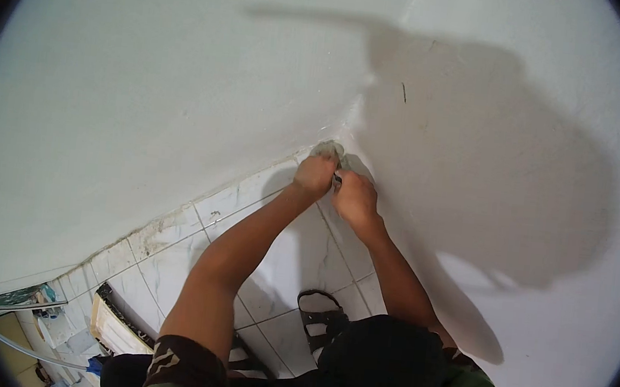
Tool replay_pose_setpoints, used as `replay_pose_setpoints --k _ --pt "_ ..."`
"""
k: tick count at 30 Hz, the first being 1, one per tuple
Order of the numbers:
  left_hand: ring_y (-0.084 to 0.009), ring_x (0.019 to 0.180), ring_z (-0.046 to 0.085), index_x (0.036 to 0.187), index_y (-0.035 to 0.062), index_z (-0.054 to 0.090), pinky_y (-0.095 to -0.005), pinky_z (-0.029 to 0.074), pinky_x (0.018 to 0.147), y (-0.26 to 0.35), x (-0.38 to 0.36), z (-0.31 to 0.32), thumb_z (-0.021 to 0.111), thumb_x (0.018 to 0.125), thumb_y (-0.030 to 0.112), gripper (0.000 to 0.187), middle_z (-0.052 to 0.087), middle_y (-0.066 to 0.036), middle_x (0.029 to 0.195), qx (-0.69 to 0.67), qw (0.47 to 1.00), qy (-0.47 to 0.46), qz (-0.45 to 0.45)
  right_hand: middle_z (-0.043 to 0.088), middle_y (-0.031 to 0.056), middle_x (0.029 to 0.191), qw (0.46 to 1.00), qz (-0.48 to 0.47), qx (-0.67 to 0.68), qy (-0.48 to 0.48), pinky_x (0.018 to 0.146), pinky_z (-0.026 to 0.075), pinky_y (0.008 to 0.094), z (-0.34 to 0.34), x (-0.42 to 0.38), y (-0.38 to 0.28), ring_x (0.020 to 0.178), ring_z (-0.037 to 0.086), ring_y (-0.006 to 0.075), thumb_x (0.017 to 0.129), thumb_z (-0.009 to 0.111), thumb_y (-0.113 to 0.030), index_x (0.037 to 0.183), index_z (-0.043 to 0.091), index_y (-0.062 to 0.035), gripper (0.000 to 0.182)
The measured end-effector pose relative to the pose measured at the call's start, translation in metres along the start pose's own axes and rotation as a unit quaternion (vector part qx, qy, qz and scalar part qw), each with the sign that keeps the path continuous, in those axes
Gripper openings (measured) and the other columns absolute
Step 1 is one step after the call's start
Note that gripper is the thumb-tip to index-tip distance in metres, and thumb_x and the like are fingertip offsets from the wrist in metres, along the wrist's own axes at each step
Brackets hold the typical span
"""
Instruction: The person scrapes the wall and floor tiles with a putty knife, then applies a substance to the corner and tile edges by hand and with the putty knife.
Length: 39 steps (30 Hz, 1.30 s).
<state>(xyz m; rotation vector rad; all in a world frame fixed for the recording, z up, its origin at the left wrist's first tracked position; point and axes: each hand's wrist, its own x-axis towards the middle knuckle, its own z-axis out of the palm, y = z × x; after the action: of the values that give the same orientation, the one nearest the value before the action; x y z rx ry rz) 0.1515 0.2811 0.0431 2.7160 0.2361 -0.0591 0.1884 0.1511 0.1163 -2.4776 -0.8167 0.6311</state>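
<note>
Both hands meet low in the corner, where two white walls come down to the tiled floor. My left hand (pixel 316 173) is closed, its knuckles right against a pale grey, crumpled-looking lump (pixel 328 149) in the corner. Close beside it, my right hand (pixel 356 196) is wrapped round a small dark handle (pixel 337 180) that shows between the two hands. The far end of this tool is hidden by the fingers and the lump. What the left fingers grip is covered by the hand, so I cannot tell what it is.
White walls (pixel 149 81) rise on both sides, with a large shadow on the right one. White marbled floor tiles (pixel 293 255) carry stains along the wall. My sandalled foot (pixel 320 318) stands below. At lower left lie a pale board-like piece (pixel 114 328) and a hose (pixel 37 352).
</note>
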Motion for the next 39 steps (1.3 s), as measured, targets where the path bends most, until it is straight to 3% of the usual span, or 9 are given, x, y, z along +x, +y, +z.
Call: replay_pose_setpoints --k 5,8,11,14,17,25,28,31,39 --pt "-0.0358 0.091 0.069 0.099 0.0035 0.06 -0.0453 0.055 0.08 0.0 -0.002 -0.002 0.066 0.079 0.009 0.022 0.069 -0.019 0.096 -0.005 1.0 0.013 -0.018 0.07 0.0205 0.098 0.999 -0.021 0.001 0.036 0.088 0.05 0.0496 -0.002 -0.006 0.0 0.099 0.064 0.0401 0.083 0.06 -0.008 0.105 0.067 -0.0029 0.023" --pt "-0.0358 0.09 0.069 0.097 0.0028 0.06 -0.0452 0.056 0.077 0.001 -0.009 0.005 0.065 0.079 0.009 0.021 0.069 -0.019 0.095 -0.018 1.0 0.006 -0.004 0.069 0.0217 0.092 1.0 0.007 -0.011 -0.006 0.082 0.051 0.0499 -0.002 -0.01 0.0 0.091 0.066 0.0423 0.084 0.059 -0.007 0.097 0.068 -0.0029 0.017" --pt "-0.037 0.089 0.069 0.097 0.0022 0.06 -0.0463 0.056 0.076 -0.005 0.001 0.001 0.066 0.078 0.009 0.02 0.069 -0.019 0.095 0.003 1.0 0.013 -0.002 0.069 0.0206 0.099 1.0 0.024 -0.002 0.016 0.087 0.051 0.0496 0.01 0.002 0.004 0.1 0.065 0.0399 0.084 0.06 -0.009 0.106 0.067 -0.0048 0.024" --pt "-0.0377 0.087 0.069 0.096 0.0018 0.06 -0.0467 0.056 0.076 -0.003 -0.005 0.012 0.066 0.077 0.008 0.021 0.069 -0.02 0.094 -0.013 0.998 0.063 0.018 0.069 0.0214 0.091 0.998 0.001 0.007 0.059 0.081 0.051 0.0496 0.01 -0.008 0.01 0.09 0.066 0.042 0.085 0.06 -0.009 0.1 0.068 -0.0036 0.017" --pt "-0.0372 0.089 0.069 0.096 0.0017 0.06 -0.0466 0.056 0.077 0.006 -0.01 0.009 0.066 0.077 0.007 0.021 0.069 -0.019 0.097 -0.029 0.999 0.013 0.008 0.069 0.0212 0.09 0.999 0.02 -0.035 0.016 0.08 0.052 0.0494 0.004 -0.016 0.006 0.09 0.066 0.0417 0.085 0.062 -0.009 0.099 0.068 -0.0038 0.016" --pt "-0.0394 0.087 0.068 0.098 0.0014 0.059 -0.0471 0.055 0.076 0.01 -0.013 0.011 0.065 0.077 0.006 0.023 0.067 -0.021 0.097 -0.007 0.998 0.056 0.041 0.068 0.0218 0.088 0.998 -0.016 -0.033 0.052 0.077 0.051 0.0509 0.007 -0.018 0.016 0.086 0.066 0.0419 0.086 0.062 -0.008 0.099 0.068 -0.0028 0.016" --pt "-0.0385 0.09 0.068 0.103 0.001 0.058 -0.0459 0.056 0.078 -0.002 0.005 0.004 0.064 0.077 0.005 0.027 0.066 -0.021 0.102 -0.03 0.999 0.012 0.007 0.069 0.0218 0.087 0.994 -0.019 0.004 0.104 0.078 0.052 0.0502 0.02 -0.001 0.015 0.087 0.066 0.0418 0.085 0.062 -0.008 0.101 0.068 -0.0045 0.017" --pt "-0.0378 0.093 0.067 0.105 0.001 0.058 -0.0457 0.056 0.079 0.004 -0.008 0.017 0.064 0.077 0.005 0.028 0.065 -0.022 0.104 -0.027 0.996 0.078 0.034 0.07 0.0223 0.093 0.999 -0.012 0.002 0.045 0.08 0.053 0.0511 0.017 -0.015 0.019 0.091 0.066 0.043 0.082 0.062 -0.008 0.108 0.068 -0.0059 0.027" --pt "-0.0369 0.093 0.067 0.102 0.0026 0.059 -0.0454 0.056 0.08 0.0 -0.001 0.017 0.064 0.08 0.01 0.024 0.064 -0.019 0.103 0.004 0.997 0.061 0.036 0.069 0.023 0.093 0.998 -0.009 -0.001 0.065 0.08 0.052 0.052 0.017 -0.009 0.016 0.091 0.066 0.0439 0.084 0.059 -0.008 0.102 0.068 -0.0057 0.021"
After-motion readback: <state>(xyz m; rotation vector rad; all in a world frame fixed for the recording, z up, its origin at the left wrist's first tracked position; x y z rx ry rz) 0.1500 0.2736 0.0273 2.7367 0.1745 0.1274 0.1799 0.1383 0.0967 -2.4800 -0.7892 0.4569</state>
